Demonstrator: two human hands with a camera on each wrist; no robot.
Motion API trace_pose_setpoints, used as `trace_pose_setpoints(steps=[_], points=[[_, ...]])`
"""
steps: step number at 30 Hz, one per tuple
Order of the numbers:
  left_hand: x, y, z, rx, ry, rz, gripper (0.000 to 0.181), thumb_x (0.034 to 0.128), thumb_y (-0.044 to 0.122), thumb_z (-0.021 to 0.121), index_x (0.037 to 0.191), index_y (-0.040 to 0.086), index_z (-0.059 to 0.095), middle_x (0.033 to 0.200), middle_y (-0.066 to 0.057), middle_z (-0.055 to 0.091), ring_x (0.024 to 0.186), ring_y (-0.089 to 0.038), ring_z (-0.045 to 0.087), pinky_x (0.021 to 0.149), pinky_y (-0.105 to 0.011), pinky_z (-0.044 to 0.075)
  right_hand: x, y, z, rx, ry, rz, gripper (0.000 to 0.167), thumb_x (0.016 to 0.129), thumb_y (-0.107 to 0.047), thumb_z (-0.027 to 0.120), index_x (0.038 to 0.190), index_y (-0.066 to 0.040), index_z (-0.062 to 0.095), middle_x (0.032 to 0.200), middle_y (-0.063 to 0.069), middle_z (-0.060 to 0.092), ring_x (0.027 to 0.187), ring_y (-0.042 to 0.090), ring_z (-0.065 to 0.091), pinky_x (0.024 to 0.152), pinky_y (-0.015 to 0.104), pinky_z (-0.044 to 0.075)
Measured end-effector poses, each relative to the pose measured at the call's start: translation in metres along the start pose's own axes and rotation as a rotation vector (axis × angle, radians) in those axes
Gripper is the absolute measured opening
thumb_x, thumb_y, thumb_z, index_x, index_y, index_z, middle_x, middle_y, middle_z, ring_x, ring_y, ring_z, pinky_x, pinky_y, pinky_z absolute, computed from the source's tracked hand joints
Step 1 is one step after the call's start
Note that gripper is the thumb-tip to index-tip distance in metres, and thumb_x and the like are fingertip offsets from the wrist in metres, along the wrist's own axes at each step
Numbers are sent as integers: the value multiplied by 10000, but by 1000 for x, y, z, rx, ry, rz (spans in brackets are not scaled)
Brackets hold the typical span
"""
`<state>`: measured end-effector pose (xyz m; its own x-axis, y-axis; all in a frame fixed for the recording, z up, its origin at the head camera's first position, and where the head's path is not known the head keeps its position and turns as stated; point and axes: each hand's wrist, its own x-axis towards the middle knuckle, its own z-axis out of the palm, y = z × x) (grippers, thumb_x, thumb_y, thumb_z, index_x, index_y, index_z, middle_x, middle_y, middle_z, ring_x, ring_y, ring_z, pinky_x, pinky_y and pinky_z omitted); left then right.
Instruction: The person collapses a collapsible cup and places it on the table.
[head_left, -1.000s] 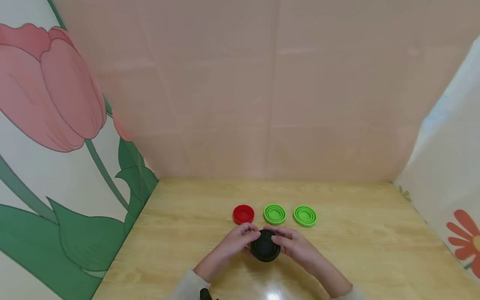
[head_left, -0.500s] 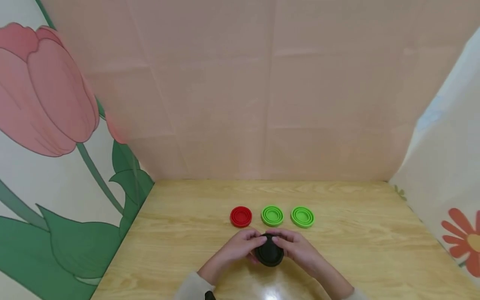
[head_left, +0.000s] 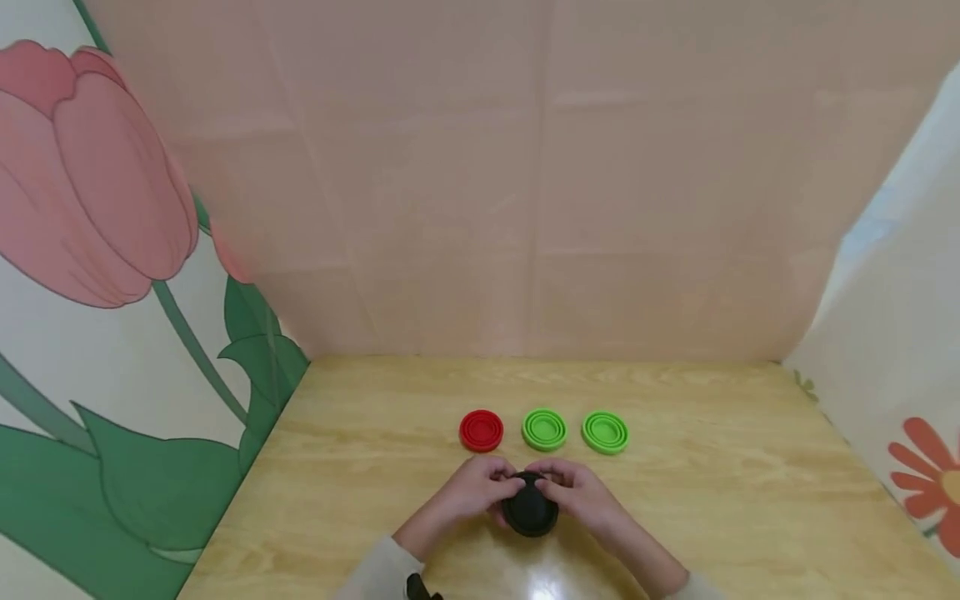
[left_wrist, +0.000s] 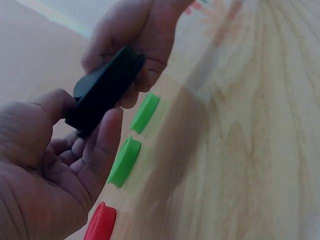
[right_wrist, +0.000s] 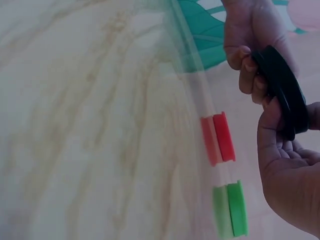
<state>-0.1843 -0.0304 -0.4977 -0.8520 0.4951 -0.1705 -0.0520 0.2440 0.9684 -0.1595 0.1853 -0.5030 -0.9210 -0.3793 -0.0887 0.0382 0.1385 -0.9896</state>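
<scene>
A round black collapsible cup [head_left: 530, 512], folded flat into a thick disc, is held off the table between both hands. My left hand [head_left: 472, 487] pinches its left side, the thumb over the top face and the fingers beneath. On the right side my right hand [head_left: 583, 493] grips it the same way, with the two thumbs close together near the far edge. The left wrist view shows the black cup [left_wrist: 102, 92] edge-on and tilted. In the right wrist view, fingers of both hands curl round the rim of the black cup [right_wrist: 284, 92].
Just beyond the hands, a red folded cup [head_left: 482, 431] and two green ones, the middle one [head_left: 545, 429] and the right one [head_left: 605, 432], lie in a row on the wooden table [head_left: 375, 433]. A pink-beige sheet [head_left: 420, 208] hangs behind; flower-printed panels flank the sides.
Both hands keep hold of the black cup, which shifts slightly right and then back left. Its tilt changes a little. The red and green cups stay put as the head view drifts slightly.
</scene>
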Motion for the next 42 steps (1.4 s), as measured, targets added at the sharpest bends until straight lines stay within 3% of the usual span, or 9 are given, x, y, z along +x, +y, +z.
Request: trace_pose_setpoints(steps=[7,13,21,29,36,42], points=[[2,2,-5,-43,-6,35,166,977,132,654,1009,-20,713,796,-40,680,567,-153,640,522,-389,604,6,-5,-2,14,-7,-7,386,1006,-157,613,1301,90,571,1201,178,684,1019,109,652,829,253,562],[1,-2,-3,-136,20,60,264,1008,173,626,1110,-62,692,909,-75,710,678,-137,646,558,-313,597,10,-8,-4,40,17,-13,406,1006,-132,601,1320,121,553,1218,201,681,991,81,663,815,245,569],[3,-10,-3,-258,41,24,330,1011,234,623,1126,-72,671,910,-65,706,718,-156,673,612,-332,612,16,-6,-2,46,69,26,405,992,-142,614,1320,93,583,1235,183,684,1009,95,649,824,222,550],[1,-14,-6,-331,62,-7,333,1013,233,621,1185,-51,645,977,-76,700,790,-166,675,639,-358,621,13,-1,-5,153,18,82,504,1023,-270,598,1403,53,529,1314,159,632,1074,169,638,837,349,578],[-2,-14,-9,-377,58,1,297,971,127,628,1200,-59,603,1024,-90,688,868,-197,697,705,-418,633,5,3,-13,246,-52,89,494,1000,-126,566,1418,114,458,1273,141,629,1075,216,652,916,410,575],[-4,-15,-12,-397,48,2,317,949,74,628,1227,-73,589,1020,-88,675,894,-189,683,727,-434,632,4,4,-13,269,-51,103,510,978,-109,589,1419,113,458,1242,113,634,1072,215,648,927,438,572]])
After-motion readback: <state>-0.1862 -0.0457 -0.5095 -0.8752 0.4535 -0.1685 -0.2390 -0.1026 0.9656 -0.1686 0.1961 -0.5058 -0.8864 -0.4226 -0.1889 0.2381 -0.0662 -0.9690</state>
